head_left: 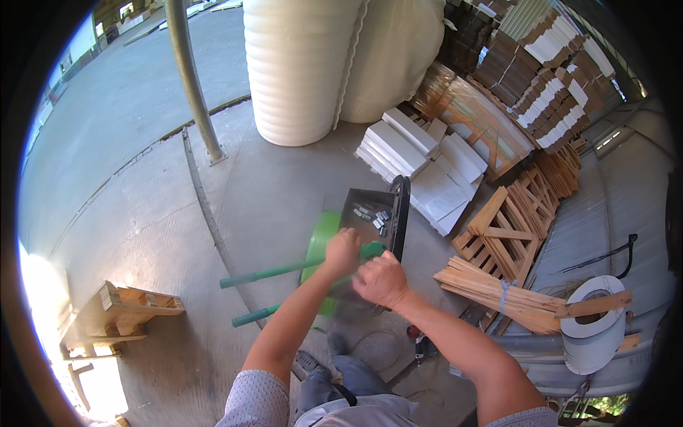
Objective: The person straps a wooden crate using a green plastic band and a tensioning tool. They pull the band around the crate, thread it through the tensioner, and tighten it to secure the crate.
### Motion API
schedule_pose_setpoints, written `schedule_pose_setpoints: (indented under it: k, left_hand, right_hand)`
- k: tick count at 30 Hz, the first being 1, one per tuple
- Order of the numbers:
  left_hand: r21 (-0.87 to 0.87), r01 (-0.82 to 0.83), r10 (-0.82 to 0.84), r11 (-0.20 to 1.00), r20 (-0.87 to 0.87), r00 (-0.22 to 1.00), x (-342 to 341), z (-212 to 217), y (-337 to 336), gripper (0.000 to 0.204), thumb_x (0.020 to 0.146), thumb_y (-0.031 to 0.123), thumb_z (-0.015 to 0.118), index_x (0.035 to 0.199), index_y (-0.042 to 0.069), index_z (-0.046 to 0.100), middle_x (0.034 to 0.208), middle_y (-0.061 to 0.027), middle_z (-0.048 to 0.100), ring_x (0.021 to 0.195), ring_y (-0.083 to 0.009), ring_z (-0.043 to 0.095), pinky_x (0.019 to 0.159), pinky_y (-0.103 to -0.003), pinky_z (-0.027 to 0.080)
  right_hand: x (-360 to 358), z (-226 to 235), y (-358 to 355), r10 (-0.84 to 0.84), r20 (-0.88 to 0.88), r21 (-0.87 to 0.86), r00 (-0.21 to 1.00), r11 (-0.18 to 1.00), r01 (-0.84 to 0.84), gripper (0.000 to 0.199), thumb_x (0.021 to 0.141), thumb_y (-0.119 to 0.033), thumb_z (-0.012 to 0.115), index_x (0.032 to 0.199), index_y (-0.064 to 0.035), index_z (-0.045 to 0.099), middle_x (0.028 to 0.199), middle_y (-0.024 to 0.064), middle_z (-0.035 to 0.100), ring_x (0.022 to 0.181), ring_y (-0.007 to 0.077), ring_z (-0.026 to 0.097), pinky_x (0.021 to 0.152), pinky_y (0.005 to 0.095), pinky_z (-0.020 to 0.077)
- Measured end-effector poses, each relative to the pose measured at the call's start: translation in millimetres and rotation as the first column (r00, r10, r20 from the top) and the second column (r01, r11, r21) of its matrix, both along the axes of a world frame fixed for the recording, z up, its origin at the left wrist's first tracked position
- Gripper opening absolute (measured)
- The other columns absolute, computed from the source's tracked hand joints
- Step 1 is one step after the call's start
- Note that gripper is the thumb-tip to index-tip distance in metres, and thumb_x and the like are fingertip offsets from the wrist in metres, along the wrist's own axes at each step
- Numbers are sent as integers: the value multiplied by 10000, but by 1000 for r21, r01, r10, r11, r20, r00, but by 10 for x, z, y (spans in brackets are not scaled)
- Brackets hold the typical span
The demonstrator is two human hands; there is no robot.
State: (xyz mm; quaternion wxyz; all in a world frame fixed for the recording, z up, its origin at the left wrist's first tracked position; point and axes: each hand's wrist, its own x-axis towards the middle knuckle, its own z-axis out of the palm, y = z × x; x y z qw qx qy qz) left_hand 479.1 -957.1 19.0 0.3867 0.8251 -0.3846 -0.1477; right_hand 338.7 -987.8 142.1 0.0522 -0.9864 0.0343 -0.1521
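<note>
A: What fills the frame, biggest first?

B: The grey concrete floor (142, 178) takes the whole left half. At the upper centre stand two huge white rolls of foam wrap (299, 64), side by side, with a grey steel post (192, 78) to their left. At the upper right, stacks of flattened cardboard (548, 64) lean in rows.

A: And below those?

B: A pile of white slabs (420, 156) right of centre, then wooden frames (512, 228) and a tied bundle of wooden slats (491, 288) at the right. A white tape roll (594, 324) sits at the lower right, and a small wooden pallet (121, 309) at the lower left.

A: Where is the work itself?

B: Dead centre: a strapping cart (384, 213), with a dark tray holding small metal clips (371, 215), a green strap reel (321, 238) just left of the tray, and two green handles (263, 272) running toward the lower left.

A: The hands?

B: The left hand (343, 250) is curled closed at the reel's edge, just below the tray; what it grips I cannot tell. The right hand (383, 279) is just beside it, a loose fist over the cart's lower frame, its fingers hidden, so its hold is unclear too.
</note>
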Motion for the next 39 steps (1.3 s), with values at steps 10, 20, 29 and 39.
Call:
schedule_pose_setpoints:
  k: [10, 20, 29, 39]
  left_hand:
    - [421, 72, -132, 904, 115, 984, 356, -337, -1138, 681, 846, 372, 616, 1446, 185, 353, 1550, -182, 201, 1050, -357, 611, 832, -443, 535]
    - [321, 26, -165, 947, 415, 895, 302, -739, -1320, 332, 849, 158, 590, 1133, 20, 487, 1113, -160, 493, 848, -300, 642, 695, -369, 560]
    - [290, 61, -153, 955, 307, 939, 269, -691, -1173, 215, 872, 151, 555, 1044, 24, 534, 1050, -152, 505, 841, -305, 650, 674, -377, 558]
    - [327, 116, -179, 938, 172, 969, 213, -629, -1118, 364, 824, 186, 617, 1108, -5, 491, 1099, -170, 511, 945, -352, 612, 764, -393, 548]
  right_hand:
    - [61, 39, -69, -29, 7, 93, 1000, 995, 28, 198, 704, -214, 679, 581, -100, 574, 597, 45, 557, 624, 212, 562, 686, 353, 424]
    - [75, 33, -96, -57, -33, 121, 998, 991, 60, 203, 716, -209, 667, 571, -110, 564, 591, 40, 536, 636, 202, 551, 683, 352, 414]
    - [85, 13, -84, -58, -26, 112, 998, 992, 60, 196, 675, -201, 680, 564, -105, 551, 587, 47, 526, 625, 217, 542, 669, 356, 419]
    - [79, 29, -66, -71, -66, 74, 995, 994, 76, 199, 715, -213, 666, 579, -99, 577, 599, 50, 548, 652, 210, 562, 701, 357, 423]
